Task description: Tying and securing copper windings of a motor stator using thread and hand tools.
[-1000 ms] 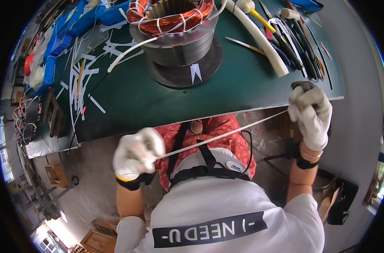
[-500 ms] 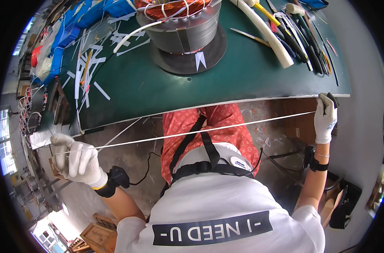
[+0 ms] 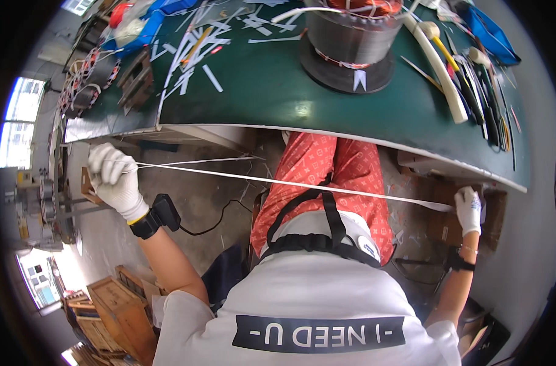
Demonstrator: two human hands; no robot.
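Note:
A narrow white strip of tape point(image 3: 351, 191) stretches taut across my lap, from one gloved hand to the other. My left hand point(image 3: 115, 183), in a white glove, is closed on its left end, fingers curled. From that hand a loose tail of the strip runs back toward the table's underside. My right hand point(image 3: 469, 210), also gloved, pinches the right end, where the strip looks wider and twisted. Both hands are off the table's near edge. On the table stands a grey cylindrical stator point(image 3: 351, 39) with copper windings, on a round black base point(image 3: 345, 78).
Cut white strips point(image 3: 212, 78) litter the green table point(image 3: 253, 100) at the left. Right of the stator lie a white curved bar point(image 3: 442, 82), a mallet point(image 3: 479, 57) and several hand tools. A blue tray point(image 3: 488, 36) is at the far right. Wooden crates point(image 3: 122, 314) stand behind my left.
The view has turned, shifting the table and stator rightward. My right hand has dropped away from the table edge, closer to me. The strip stays stretched between both hands.

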